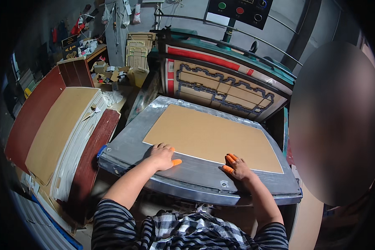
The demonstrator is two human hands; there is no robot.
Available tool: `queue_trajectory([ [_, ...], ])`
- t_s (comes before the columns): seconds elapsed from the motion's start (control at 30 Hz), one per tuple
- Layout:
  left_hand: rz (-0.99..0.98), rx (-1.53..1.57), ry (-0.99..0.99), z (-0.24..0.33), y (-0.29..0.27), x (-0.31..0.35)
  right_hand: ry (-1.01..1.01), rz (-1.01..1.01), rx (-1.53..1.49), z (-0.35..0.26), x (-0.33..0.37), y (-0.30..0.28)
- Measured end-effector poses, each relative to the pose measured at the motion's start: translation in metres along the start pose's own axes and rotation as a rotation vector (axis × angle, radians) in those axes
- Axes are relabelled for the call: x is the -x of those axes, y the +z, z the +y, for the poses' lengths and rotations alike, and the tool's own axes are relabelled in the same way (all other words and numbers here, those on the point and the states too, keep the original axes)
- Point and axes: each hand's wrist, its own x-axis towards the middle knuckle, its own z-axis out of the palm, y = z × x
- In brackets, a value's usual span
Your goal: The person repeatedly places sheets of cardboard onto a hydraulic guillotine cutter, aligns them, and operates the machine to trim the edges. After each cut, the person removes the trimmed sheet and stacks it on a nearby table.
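My left hand (161, 156) lies palm down on the grey metal platen (125, 146) of a die-cutting press, its fingers spread flat and gripping nothing, their tips touching the near edge of the brown cardboard sheet (212, 135); the thumb, capped in an orange finger cot (177, 162), points right along the bare metal. My right hand (237, 166) rests likewise on the platen at the sheet's near edge, right of centre, fingers loosely fanned and holding nothing, several tips in orange cots and touching or just overlapping the cardboard. The sheet lies flat on the platen, roughly centred, with a margin of bare metal on all sides. Behind it, tilted upright, stands the cutting die (221, 89), a board bearing a dark outline of rule and foam, framed in red and green. Above it sits a black control panel (239, 10) with a green and a red button. To my left, a tall stack of cardboard sheets (58, 129) rests between dark red-brown boards (31, 114), well apart from both hands. My striped sleeves (112, 227) enter from the lower edge.
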Motion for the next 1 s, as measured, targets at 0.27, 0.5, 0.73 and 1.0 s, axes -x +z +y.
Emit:
queue_trajectory([
  [0.27,0.01,-0.038,0.001,0.001,0.002,0.005,-0.041,0.047,0.081,-0.008,0.005,0.004],
  [0.5,0.071,-0.032,0.094,0.026,-0.018,-0.027,-0.049,0.057,-0.003,-0.003,0.0,-0.005],
  [0.73,-0.034,-0.134,0.508,0.107,-0.009,-0.079,0.576,0.391,0.094,0.088,0.046,-0.024],
  [1.0,-0.168,0.005,0.341,0.1,0.025,-0.097,0.923,0.129,0.007,0.131,0.089,-0.038],
])
